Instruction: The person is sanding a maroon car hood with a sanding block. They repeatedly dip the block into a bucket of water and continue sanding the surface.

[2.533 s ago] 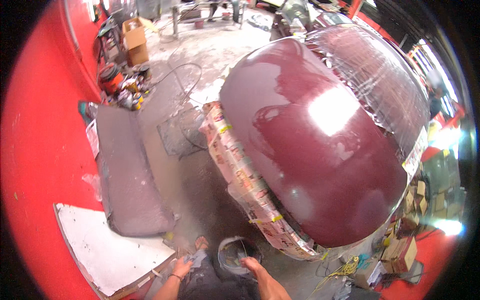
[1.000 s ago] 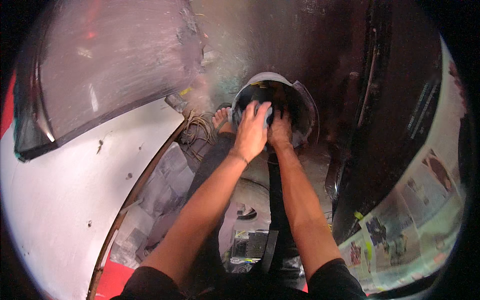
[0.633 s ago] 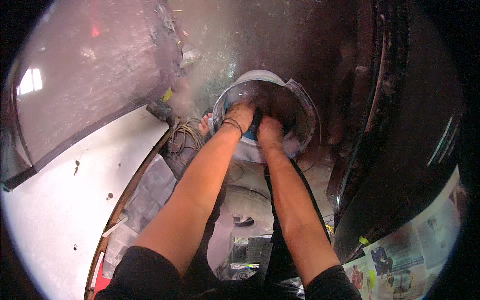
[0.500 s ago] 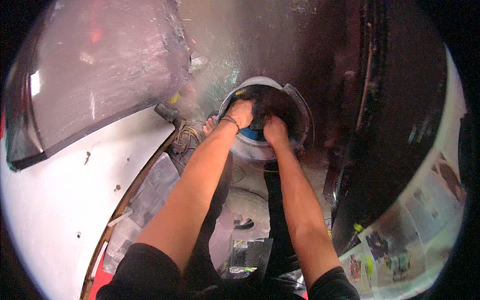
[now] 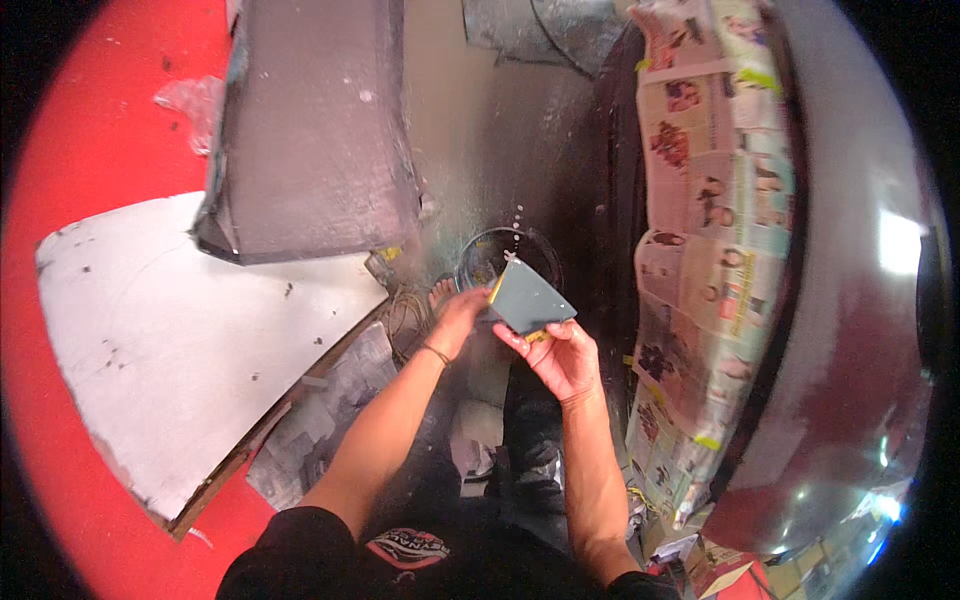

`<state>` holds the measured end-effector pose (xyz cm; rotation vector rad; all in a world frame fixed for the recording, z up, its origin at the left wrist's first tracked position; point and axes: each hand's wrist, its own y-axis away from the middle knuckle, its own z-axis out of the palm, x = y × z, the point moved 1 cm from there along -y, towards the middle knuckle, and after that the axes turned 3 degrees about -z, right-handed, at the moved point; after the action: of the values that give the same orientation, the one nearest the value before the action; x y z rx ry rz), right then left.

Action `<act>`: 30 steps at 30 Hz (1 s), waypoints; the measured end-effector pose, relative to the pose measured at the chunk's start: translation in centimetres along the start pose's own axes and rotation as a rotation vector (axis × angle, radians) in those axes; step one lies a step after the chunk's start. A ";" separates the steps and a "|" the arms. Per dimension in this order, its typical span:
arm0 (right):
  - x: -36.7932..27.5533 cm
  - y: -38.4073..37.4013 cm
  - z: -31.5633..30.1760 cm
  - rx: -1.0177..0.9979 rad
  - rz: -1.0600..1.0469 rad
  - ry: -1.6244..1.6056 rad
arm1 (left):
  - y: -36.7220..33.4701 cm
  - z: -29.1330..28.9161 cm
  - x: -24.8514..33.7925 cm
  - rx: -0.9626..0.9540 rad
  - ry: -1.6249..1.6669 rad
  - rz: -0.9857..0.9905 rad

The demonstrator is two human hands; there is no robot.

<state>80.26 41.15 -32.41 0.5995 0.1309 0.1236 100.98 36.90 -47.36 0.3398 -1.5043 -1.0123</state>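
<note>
Grey sheet (image 5: pixel 533 297) sits over a bucket (image 5: pixel 476 252), right hand (image 5: pixel 566 360) gripping its near edge; left hand (image 5: pixel 462 322) alongside, grip unclear.

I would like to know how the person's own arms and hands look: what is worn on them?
The left hand and the right hand wear no gloves. A thin dark wristband sits just behind the left hand; none shows on the right. Short black sleeves leave both forearms bare.

The head-worn fisheye looks steeply down from close above the left hand (image 5: pixel 460 322) and right hand (image 5: pixel 568 364).
</note>
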 end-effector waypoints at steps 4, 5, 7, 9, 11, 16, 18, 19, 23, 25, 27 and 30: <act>0.7 4.8 6.4 0.023 -0.053 0.034 | 7.6 2.5 5.8 -0.014 0.116 0.077; 1.2 5.6 7.6 0.081 -0.093 0.060 | 8.8 2.9 6.7 -0.056 0.219 0.053; 1.3 6.9 9.6 0.177 -0.142 0.079 | 12.3 4.4 10.7 -0.051 0.371 0.006; 2.1 7.6 10.9 0.322 -0.256 0.154 | 13.4 3.6 10.3 -0.126 0.585 -0.052; 2.4 7.6 11.7 0.302 -0.342 0.190 | 16.2 3.6 14.0 -0.255 0.534 0.003; 3.2 8.8 16.4 0.234 -0.480 0.148 | 20.2 5.2 19.5 -0.395 0.224 0.356; 3.9 9.1 16.9 0.203 -0.486 0.129 | 20.8 5.6 21.2 -0.390 0.066 0.502; 4.0 9.4 18.2 0.179 -0.483 0.135 | 21.3 5.9 22.0 -0.346 0.110 0.501; 3.5 9.9 19.7 0.255 -0.576 0.513 | 23.0 9.0 26.0 -0.192 0.322 0.361; 2.4 11.3 22.4 0.402 -0.643 0.827 | 23.1 9.8 28.2 -0.192 0.470 0.237; 0.8 15.0 25.2 0.548 -0.947 1.251 | 24.6 11.8 31.2 -0.162 0.557 0.365; -3.9 17.1 22.3 0.537 -1.226 1.030 | 26.7 16.5 35.4 -0.264 0.502 0.491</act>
<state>78.61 42.20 -4.14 0.8455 1.5307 -0.8391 86.88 33.21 -2.40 0.0211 -0.9191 -0.6546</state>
